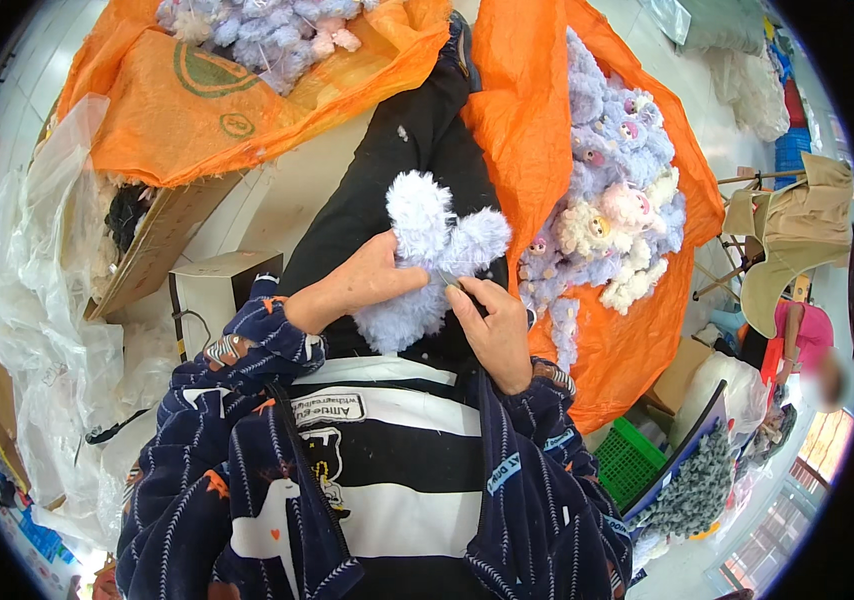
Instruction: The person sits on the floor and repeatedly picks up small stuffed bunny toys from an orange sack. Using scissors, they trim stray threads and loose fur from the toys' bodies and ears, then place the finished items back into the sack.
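Observation:
A fluffy lavender plush toy (402,322) with paler, longer tufts at its top lies across my lap, on black trousers. My left hand (372,278) is closed on its left side, thumb pressed across the fur. From the right, my right hand (497,332) meets the toy with thumb and index finger pinched together. A thin, needle-like tool (446,280) shows at those fingertips, its point against the fur near my left thumb. The toy's face is not visible.
An orange sack (637,350) holding several lavender and cream plush toys (597,215) lies open at the right. Another orange sack (162,120) with more plush is at the upper left. Clear plastic sheeting (47,330), a box (212,295), a green basket (629,462) and another person (807,335) surround me.

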Motion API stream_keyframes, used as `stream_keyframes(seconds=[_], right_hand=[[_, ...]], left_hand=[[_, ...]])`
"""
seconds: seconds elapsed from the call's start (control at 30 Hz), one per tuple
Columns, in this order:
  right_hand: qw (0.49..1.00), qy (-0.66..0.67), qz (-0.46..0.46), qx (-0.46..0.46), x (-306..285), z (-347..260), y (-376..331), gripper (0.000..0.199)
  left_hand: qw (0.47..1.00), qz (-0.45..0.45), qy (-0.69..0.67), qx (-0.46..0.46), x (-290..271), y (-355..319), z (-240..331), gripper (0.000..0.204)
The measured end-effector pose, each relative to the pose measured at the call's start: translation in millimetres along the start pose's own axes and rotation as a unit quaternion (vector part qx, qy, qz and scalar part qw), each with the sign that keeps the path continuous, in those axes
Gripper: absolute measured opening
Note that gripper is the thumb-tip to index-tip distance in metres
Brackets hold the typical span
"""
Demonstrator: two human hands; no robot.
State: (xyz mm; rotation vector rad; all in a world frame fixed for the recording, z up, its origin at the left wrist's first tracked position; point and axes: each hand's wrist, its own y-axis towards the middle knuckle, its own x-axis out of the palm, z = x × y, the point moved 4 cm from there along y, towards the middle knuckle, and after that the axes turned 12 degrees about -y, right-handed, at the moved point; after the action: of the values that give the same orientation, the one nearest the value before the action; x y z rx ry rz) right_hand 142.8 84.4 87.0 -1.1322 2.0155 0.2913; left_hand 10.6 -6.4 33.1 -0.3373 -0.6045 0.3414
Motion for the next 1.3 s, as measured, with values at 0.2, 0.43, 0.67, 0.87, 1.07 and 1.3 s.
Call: stream_keyframes(seconds=[0.2,0.43,0.67,0.87,1.07,1.3], right_hand=[[1.000,0.019,0.006,0.014,2,9,2,0.026],[0.999,0.000,-0.015,0.036,5,14,4,0.026],[0.999,-0.012,-0.028,0.034,2,11,7,0.026],[0.997,0.020,-0.039,0.059,9,17,11,0.025],[0.939,0.295,-0.075,0.161,23,42,10,0.024],[0.983,0.159,0.055,0.074,8,33,17,0.031]], left_hand=[[1.000,-0.002,0.004,0.011,3,1,1,0.046],[0.994,0.009,0.094,0.052,4,2,-2,0.044],[0.996,0.005,0.082,0.032,6,4,-1,0.050],[0.994,0.007,0.104,0.023,7,6,3,0.049],[0.997,0.024,0.060,-0.030,8,4,8,0.048],[0.978,-0.040,0.202,0.020,7,11,-2,0.059]])
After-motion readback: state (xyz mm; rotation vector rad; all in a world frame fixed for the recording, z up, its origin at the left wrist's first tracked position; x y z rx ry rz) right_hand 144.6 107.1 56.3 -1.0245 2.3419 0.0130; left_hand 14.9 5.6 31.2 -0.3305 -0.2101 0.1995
